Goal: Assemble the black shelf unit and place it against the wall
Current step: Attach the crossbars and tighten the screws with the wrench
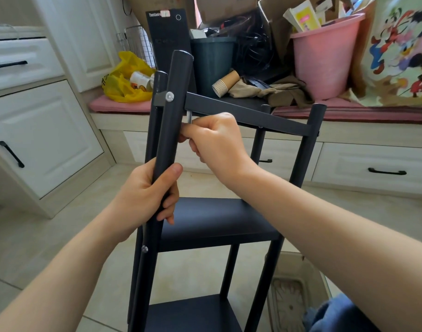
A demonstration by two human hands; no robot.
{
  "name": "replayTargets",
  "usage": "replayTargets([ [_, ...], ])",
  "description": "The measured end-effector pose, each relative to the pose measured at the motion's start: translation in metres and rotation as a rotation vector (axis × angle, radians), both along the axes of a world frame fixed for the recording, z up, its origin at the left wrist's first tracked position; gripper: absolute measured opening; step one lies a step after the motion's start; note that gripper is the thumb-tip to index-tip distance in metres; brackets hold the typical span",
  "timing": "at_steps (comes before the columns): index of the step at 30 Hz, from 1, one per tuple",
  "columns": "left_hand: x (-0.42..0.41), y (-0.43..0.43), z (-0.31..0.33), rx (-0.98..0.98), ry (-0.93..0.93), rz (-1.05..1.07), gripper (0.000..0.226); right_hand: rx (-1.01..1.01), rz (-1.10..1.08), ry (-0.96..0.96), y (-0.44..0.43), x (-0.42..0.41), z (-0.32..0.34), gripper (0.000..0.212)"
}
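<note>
The black shelf unit [212, 221] stands upright on the tiled floor in front of me, with three shelves fitted between round posts. My left hand [148, 195] grips the near left post [171, 130] below the top shelf. My right hand [214, 142] pinches a small silver hex key [189, 117] under the top shelf's front rail [248, 116], just inside that post. A silver bolt head [169, 96] shows on the post's outer side at rail height. A second bolt [144, 249] sits lower on the same post.
A window bench with pink cushions [348, 109] runs behind the shelf, crowded with a pink bucket [324, 61], a dark bin [212, 61], paper cups [225, 85], a yellow bag [126, 80] and cardboard. White cabinets [37, 130] stand at left. A patterned tray [293, 300] lies on the floor at right.
</note>
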State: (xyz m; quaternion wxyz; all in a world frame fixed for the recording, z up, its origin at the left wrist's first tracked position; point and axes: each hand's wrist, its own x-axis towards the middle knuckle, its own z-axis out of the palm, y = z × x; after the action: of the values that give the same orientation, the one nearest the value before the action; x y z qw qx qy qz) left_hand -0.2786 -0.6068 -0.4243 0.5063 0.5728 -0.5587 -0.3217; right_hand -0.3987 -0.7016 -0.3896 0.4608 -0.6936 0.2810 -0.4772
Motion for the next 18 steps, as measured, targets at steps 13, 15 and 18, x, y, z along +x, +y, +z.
replayTargets([
  [13, -0.001, -0.002, -0.002, -0.016, 0.001, -0.009, 0.038, -0.141, -0.115, -0.100, -0.002, 0.016, -0.017, 0.037],
  [15, 0.001, -0.003, -0.003, -0.021, 0.001, -0.002, 0.043, -0.154, -0.122, -0.116, -0.005, 0.021, -0.019, 0.037],
  [18, 0.001, -0.004, -0.004, -0.028, -0.006, 0.003, 0.040, -0.179, -0.162, -0.124, -0.008, 0.026, -0.019, 0.043],
])
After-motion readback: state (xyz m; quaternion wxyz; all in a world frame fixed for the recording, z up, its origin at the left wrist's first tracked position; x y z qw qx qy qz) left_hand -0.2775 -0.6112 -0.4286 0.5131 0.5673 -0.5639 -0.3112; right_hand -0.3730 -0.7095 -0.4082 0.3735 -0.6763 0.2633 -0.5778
